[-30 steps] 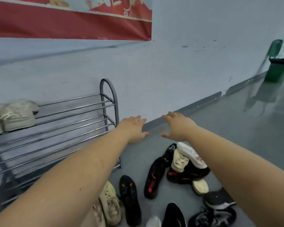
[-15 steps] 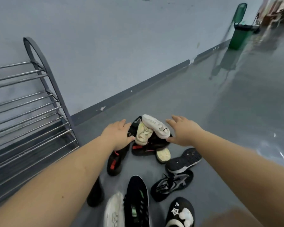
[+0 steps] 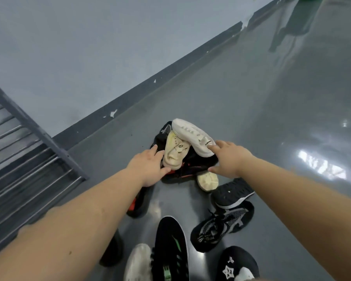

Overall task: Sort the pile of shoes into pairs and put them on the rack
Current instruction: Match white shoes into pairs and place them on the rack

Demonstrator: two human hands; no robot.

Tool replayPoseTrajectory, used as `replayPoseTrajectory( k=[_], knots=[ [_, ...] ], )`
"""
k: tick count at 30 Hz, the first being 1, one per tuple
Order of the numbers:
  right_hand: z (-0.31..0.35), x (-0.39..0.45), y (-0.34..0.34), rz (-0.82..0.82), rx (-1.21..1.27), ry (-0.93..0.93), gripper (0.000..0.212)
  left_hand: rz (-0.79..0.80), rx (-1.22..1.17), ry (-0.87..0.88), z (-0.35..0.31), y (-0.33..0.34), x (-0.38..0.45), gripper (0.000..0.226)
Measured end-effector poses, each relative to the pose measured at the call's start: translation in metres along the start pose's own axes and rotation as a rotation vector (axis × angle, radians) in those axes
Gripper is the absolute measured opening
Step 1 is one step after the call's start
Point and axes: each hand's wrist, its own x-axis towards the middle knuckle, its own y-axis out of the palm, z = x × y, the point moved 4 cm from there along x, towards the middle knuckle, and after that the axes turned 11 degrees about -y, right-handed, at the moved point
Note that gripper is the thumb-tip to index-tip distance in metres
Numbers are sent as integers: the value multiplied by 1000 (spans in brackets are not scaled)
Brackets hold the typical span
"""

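A pile of shoes lies on the grey floor. On top are a white sneaker [image 3: 193, 136] and a cream sneaker [image 3: 173, 153], over black-and-red shoes [image 3: 190, 168]. My left hand [image 3: 148, 167] reaches to the cream sneaker's left side, fingers spread, at its edge. My right hand [image 3: 229, 159] hovers open over the white sneaker's heel, fingertips touching it. Neither hand grips anything. The metal shoe rack [image 3: 18, 159] stands at the left against the wall.
Nearer me lie a black shoe with a grey sole [image 3: 231, 192], a black mesh sneaker [image 3: 221, 226], a black shoe with green stripes [image 3: 170, 250], a white shoe [image 3: 138, 262] and a black shoe with a white star [image 3: 235, 264]. The wall's dark baseboard [image 3: 130, 98] runs behind.
My head has tilted down and both hands have dropped from in front of the wall to the top of the pile. The rack has slid out to the left edge.
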Motion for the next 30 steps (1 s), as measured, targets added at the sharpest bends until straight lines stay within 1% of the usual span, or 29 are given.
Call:
replayPoseTrajectory(
  k=[6, 9, 12, 15, 18, 20, 22, 24, 27, 29, 30],
  knots=[
    [-18, 57, 33, 20, 84, 24, 75, 81, -54, -10, -1, 31, 51, 68],
    [-29, 81, 44, -8, 137, 51, 79, 131, -121, -47, -3, 48, 70, 68],
    [-41, 101, 55, -41, 195, 92, 80, 168, -128, -47, -8, 59, 86, 69],
    [-53, 116, 65, -74, 259, 130, 80, 162, -119, -24, -18, 60, 102, 69],
    [-66, 128, 76, -113, 361, 182, 83, 121, -177, 16, -33, 60, 120, 62],
    [-75, 135, 85, -125, 481, 230, 85, 92, -276, 52, -48, 59, 130, 58],
    [-81, 141, 96, -152, 635, 279, 82, 104, -406, 37, -64, 63, 140, 56],
    [-85, 147, 106, -233, 824, 343, 72, 201, -634, -44, -79, 72, 150, 58],
    [-94, 150, 115, -416, 1051, 461, 60, 341, -984, -169, -96, 84, 159, 62],
    [-97, 150, 120, -490, 1133, 517, 59, 388, -1155, -205, -103, 85, 162, 54],
    [-96, 150, 122, -499, 1120, 522, 59, 419, -1244, -215, -106, 85, 161, 48]
  ],
)
